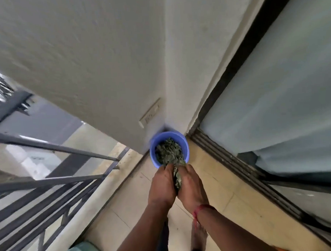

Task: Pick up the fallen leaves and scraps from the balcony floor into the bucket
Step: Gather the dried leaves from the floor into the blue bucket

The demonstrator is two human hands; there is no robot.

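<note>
Leaves [176, 179] are pressed between my left hand [162, 185] and right hand [190, 185], both cupped closed around them at the near rim of the bucket [182, 141]. I judge this is the dropping step: next I must part both hands over the bucket.

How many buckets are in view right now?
1. A single round blue plastic bucket stands on the floor in the wall corner beside the sliding door track, already holding dry leaves. Both hands hold more leaves at its rim. Others may sit outside the frame.

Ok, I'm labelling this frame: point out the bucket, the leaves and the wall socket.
bucket [183, 141]: head view, blue rim.
leaves [167, 151]: head view, pile inside bucket.
wall socket [150, 113]: head view, plate centre.
</note>
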